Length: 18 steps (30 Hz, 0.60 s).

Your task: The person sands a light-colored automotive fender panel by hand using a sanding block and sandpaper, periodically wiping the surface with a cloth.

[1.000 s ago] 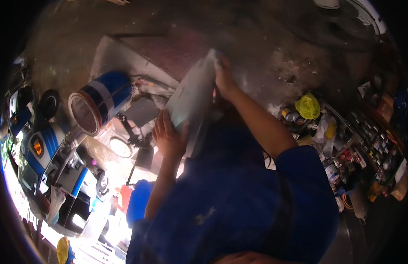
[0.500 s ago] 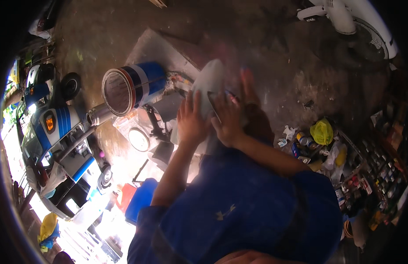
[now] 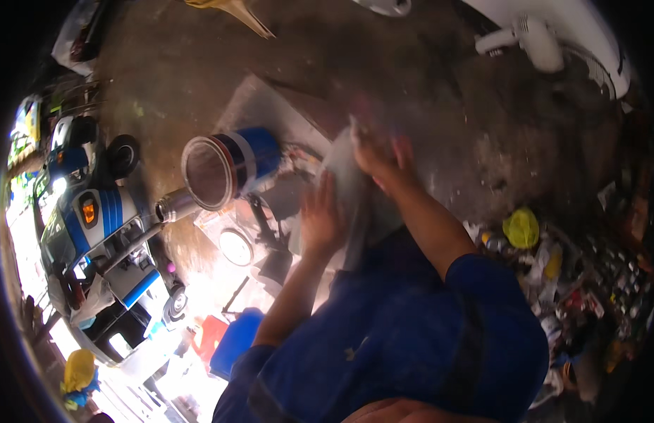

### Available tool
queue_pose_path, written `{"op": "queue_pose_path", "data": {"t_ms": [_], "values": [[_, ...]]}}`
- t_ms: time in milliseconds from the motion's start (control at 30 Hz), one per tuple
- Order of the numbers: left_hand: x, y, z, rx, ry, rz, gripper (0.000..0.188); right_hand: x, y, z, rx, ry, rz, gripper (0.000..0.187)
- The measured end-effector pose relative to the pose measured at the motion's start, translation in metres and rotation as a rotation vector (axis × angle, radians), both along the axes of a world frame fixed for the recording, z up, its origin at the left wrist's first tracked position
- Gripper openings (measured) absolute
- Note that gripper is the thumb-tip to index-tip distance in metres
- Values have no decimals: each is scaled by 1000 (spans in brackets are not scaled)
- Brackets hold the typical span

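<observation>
A long, pale grey panel (image 3: 341, 158) with a curved surface lies in front of my body, its tapered end pointing away from me. My left hand (image 3: 322, 222) rests on the panel's left side with its fingers stretched out. At the far right edge, my right hand (image 3: 375, 155) is on the panel, its fingers bent and partly smeared by motion. Whatever those fingers press or hold is hidden. Just left of the panel, a blue and white bucket (image 3: 260, 158) lies on its side, its open mouth facing left.
A flat board (image 3: 253, 106) lies beyond the bucket. On the left are a metal cylinder (image 3: 175, 206) and a blue-and-white vehicle (image 3: 94, 218). Scattered cans, bags and a yellow-green bag (image 3: 521, 228) lie on the right. A white fan (image 3: 542, 46) is at the far right.
My right hand has moved away from me along the panel to its tapered end. The dark sheet seen under it before is no longer visible. My left hand stays on the panel.
</observation>
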<state>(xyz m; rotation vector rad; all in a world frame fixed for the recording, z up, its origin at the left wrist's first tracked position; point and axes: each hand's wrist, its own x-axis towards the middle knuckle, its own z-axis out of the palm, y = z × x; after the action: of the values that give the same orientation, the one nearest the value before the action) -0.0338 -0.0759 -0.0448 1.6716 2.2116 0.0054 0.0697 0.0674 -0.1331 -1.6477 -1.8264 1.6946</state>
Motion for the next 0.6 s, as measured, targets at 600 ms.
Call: {"op": "queue_pose_path", "data": {"t_ms": [600], "values": [[20,4,-34,104,-247,137,65,48,-53,33,731,-69,372,63]]}}
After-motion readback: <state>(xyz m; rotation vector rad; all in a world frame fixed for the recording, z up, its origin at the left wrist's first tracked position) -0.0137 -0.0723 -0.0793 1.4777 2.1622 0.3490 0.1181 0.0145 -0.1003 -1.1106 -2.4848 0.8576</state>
